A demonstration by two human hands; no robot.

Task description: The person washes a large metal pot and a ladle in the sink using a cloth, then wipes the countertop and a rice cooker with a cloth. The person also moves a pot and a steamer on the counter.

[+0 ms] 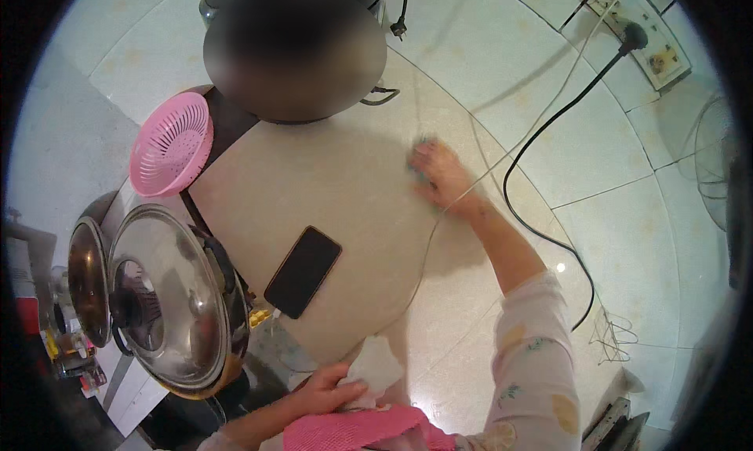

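Note:
My right hand [441, 171] is on the right part of a beige tabletop [353, 198], its fingers curled around a small bluish-green object [414, 167]. Motion blur and the fingers hide most of that object. Close to my body, my left hand [329, 386] grips a crumpled white sheet [376, 365], perhaps tissue or thin cloth. A pink textured cloth [359, 430] lies just below it, at my lap. Between the hands, towards the left, a black smartphone [303, 272] lies screen up with a white cable [425, 263] at its lower end. The cable crosses in front of my right wrist.
Left of the table stand a lidded steel pot [194, 310], another metal lid [88, 280] and a pink plastic colander [170, 145]. A large round vessel [294, 113], mostly blurred out, occupies the far side. A black power cord [544, 121] runs from a wall socket panel [662, 63].

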